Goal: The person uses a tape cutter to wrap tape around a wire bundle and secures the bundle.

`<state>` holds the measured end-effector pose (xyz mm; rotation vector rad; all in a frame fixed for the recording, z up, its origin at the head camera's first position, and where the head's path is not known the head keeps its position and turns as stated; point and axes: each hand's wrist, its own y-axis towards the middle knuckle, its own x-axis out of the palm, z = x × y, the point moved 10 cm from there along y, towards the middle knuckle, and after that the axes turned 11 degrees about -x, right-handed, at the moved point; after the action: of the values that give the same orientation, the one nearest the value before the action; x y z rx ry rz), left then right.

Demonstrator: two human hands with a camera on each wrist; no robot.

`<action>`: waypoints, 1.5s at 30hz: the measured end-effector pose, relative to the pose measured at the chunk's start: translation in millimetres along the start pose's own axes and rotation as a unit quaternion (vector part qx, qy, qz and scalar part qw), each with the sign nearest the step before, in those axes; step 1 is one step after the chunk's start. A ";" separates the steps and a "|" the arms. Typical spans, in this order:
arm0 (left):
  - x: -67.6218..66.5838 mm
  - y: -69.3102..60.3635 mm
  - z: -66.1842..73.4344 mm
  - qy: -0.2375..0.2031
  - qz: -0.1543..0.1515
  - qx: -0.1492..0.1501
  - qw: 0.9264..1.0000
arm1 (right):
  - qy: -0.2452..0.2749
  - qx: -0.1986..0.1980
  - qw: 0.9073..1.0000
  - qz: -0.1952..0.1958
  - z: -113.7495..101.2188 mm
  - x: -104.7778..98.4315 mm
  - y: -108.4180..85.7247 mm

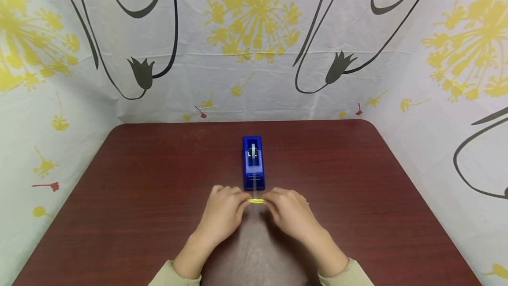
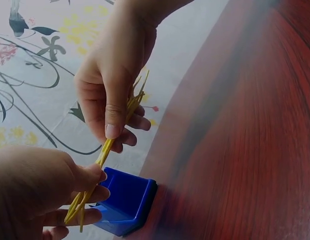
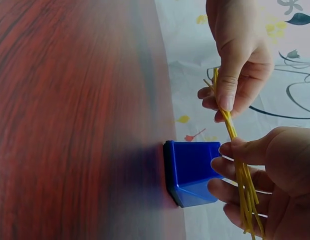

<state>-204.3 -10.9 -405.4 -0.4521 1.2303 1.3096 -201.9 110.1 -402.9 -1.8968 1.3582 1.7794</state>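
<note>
Both hands pinch a small bundle of thin yellow strands [image 1: 255, 201] in front of a blue tape dispenser [image 1: 254, 169]. The left hand [image 1: 224, 211] grips its left end between thumb and fingers, the right hand [image 1: 289, 211] its right end. A clear strip of tape [image 1: 255, 182] runs from the dispenser's front toward the middle of the bundle; whether it sticks there I cannot tell. Loose strand ends fan out past the fingers in the left wrist view, where the yellow strands [image 2: 106, 150] tilt between the hands. The right wrist view shows these yellow strands [image 3: 231, 127] too.
A dark red-brown wooden table [image 1: 158, 167] carries the dispenser near its middle. White sheeting [image 1: 190, 78] with yellow flowers and dark stems stands along the back and both sides. Light-coloured sleeves [image 1: 174, 277] cover the forearms.
</note>
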 end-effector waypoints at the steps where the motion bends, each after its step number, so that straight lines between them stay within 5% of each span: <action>1: -0.1 -0.1 1.0 0.000 -0.001 0.005 1.000 | 0.000 0.003 1.000 -0.003 0.5 0.3 -0.1; 12: 5.5 -1.7 -0.2 -0.026 -0.038 0.006 0.999 | -0.009 0.000 1.000 -0.014 1.1 2.6 -0.4; 34: -0.5 -0.2 0.8 -0.027 -0.012 0.020 0.999 | -0.010 -0.014 1.000 -0.010 0.6 2.5 0.9; 45: -0.3 6.7 -3.7 -0.056 -0.024 -0.003 0.998 | -0.001 -0.027 1.000 0.013 -0.8 -5.3 4.8</action>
<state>-211.7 -12.2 -404.1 -0.4049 1.1150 1.2810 -204.0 109.4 -396.0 -1.9132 1.3533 1.8462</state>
